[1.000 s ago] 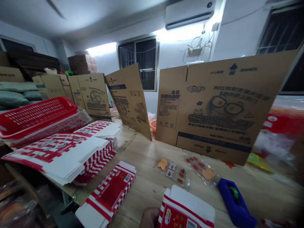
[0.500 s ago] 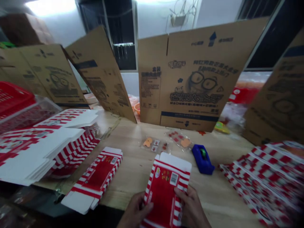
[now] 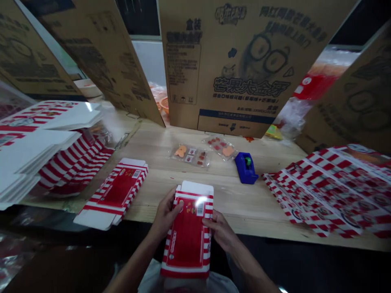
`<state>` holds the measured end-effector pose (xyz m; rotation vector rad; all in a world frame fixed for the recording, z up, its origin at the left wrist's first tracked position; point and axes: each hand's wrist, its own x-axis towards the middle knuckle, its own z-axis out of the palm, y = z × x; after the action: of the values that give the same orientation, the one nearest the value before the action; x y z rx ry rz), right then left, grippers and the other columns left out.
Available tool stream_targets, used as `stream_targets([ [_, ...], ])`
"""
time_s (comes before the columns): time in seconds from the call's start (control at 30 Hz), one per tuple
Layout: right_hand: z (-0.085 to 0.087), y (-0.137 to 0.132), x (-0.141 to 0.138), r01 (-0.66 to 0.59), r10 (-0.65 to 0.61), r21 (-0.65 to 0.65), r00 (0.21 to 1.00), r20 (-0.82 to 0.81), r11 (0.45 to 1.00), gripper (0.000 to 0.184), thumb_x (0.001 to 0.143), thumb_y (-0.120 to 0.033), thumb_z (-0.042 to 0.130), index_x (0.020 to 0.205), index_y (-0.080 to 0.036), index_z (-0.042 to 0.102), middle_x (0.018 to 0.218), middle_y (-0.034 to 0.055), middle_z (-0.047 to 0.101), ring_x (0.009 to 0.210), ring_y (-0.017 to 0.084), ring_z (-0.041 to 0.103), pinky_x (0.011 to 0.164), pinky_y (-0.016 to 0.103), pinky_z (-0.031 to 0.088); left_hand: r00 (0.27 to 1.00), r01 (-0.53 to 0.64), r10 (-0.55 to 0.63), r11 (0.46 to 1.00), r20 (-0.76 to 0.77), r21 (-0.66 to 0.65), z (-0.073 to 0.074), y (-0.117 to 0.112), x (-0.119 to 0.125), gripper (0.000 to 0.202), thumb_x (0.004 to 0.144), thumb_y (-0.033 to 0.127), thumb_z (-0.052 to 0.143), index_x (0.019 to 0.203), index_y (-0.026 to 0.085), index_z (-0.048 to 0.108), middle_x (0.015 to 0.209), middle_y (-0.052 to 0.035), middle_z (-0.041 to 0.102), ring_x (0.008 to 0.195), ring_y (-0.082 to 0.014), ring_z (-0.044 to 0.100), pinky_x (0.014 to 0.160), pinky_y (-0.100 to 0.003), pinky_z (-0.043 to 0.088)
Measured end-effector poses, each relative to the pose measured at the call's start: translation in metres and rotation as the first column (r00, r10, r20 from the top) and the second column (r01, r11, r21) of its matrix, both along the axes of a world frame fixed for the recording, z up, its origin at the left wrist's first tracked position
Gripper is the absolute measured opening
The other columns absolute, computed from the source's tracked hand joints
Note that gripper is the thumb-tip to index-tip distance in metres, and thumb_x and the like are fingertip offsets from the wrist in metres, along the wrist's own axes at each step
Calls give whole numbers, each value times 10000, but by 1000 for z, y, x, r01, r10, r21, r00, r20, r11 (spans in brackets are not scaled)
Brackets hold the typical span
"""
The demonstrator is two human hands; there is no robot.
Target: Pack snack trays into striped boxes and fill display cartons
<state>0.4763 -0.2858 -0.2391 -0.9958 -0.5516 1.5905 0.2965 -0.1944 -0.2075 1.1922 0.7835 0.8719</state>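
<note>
1. At 12 o'clock, a flattened cardboard carton [image 3: 235,69] stands on the far side of the worktop [image 3: 171,191], with another carton sheet [image 3: 104,53] tilted at 11 o'clock.
2. A bowl [image 3: 164,105] sits behind the gap between them.
3. Before the carton, two snack packets [image 3: 190,156] lie side by side, and a tape dispenser [image 3: 246,168] sits just to their right.
4. At 3 o'clock, flat box blanks [image 3: 326,191] lie overlapping on the worktop.
5. At 9 o'clock lies a stack of folded boxes [image 3: 39,150], with a single box [image 3: 113,193] nearer the centre.
6. At 6 o'clock, the left hand [image 3: 165,213] and right hand [image 3: 218,230] hold a folded box [image 3: 187,232] over the worktop's near edge.
</note>
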Motion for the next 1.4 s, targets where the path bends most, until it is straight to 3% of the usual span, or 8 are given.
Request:
stream_targets([
  [0.13, -5, 5, 9, 218, -235, 99, 946, 223, 971, 568, 724, -344, 774, 1240, -290, 541, 1192, 54, 659, 1040, 216, 640, 911, 351, 494, 999, -3, 4, 999, 32, -47, -15, 2, -5, 673, 824, 314, 661, 1433, 222, 390, 1414, -111, 504, 1267, -289, 500, 1016, -410, 462],
  [0.3, -8, 22, 23, 187, -251, 181, 853, 458, 965, 440, 733, -409, 741, 1137, -250, 672, 1059, 54, 694, 892, 217, 649, 802, 342, 524, 999, 50, -49, 988, 9, -147, -21, 7, -12, 660, 754, 298, 735, 1360, 199, 492, 1300, -111, 600, 1126, -269, 597, 923, -388, 510],
  [0.5, -22, 27, 23, 152, -290, 271, 747, 598, 950, 253, 777, -449, 680, 871, -233, 772, 1069, 73, 680, 1036, 242, 604, 934, 366, 465, 990, -134, 126, 981, -68, -139, -27, 17, -7, 235, 732, 342, 733, 682, 114, 706, 824, -51, 703, 780, -179, 624, 677, -257, 495],
  [0.63, -21, 33, 25, 164, -258, 219, 811, 525, 962, 234, 705, -405, 750, 841, -219, 710, 947, 51, 671, 879, 202, 615, 804, 321, 502, 984, -180, 176, 958, -38, -222, -36, 28, -2, 232, 618, 287, 778, 734, 136, 646, 651, 31, 627, 587, -96, 556, 561, -196, 427],
  [0.77, -13, 42, 32, 105, -136, 104, 923, 359, 989, 490, 606, -312, 822, 1051, -226, 635, 844, 1, 652, 758, 151, 603, 716, 264, 490, 996, -84, 79, 944, -29, -319, -37, 40, -4, 477, 523, 237, 791, 962, 136, 636, 721, -12, 682, 601, -143, 620, 554, -228, 455],
  [0.93, -4, 53, 42, -100, 99, -9, 967, 237, 995, 285, 622, -343, 813, 767, -170, 639, 740, 6, 648, 667, 133, 587, 653, 249, 464, 999, 11, -24, 946, -38, -323, -34, 48, -9, 351, 528, 251, 794, 813, 113, 643, 711, -39, 695, 600, -149, 631, 578, -240, 473],
  [1.27, -17, 76, 40, -133, 51, 106, 825, 563, 985, 153, 630, -267, 741, 608, -167, 628, 574, -27, 586, 551, 113, 497, 522, 219, 376, 986, 0, -22, 991, -166, -134, -36, 46, -6, 220, 598, 288, 714, 653, 143, 558, 562, 36, 597, 499, -87, 522, 512, -190, 379],
  [1.4, -7, 63, 46, -294, 116, 175, 754, 646, 940, 196, 782, -355, 674, 826, -168, 718, 780, 29, 698, 712, 165, 617, 653, 261, 474, 968, 34, -40, 999, -247, -26, -34, 48, -12, 184, 630, 292, 698, 622, 134, 605, 572, 22, 606, 540, -97, 530, 541, -199, 393],
])
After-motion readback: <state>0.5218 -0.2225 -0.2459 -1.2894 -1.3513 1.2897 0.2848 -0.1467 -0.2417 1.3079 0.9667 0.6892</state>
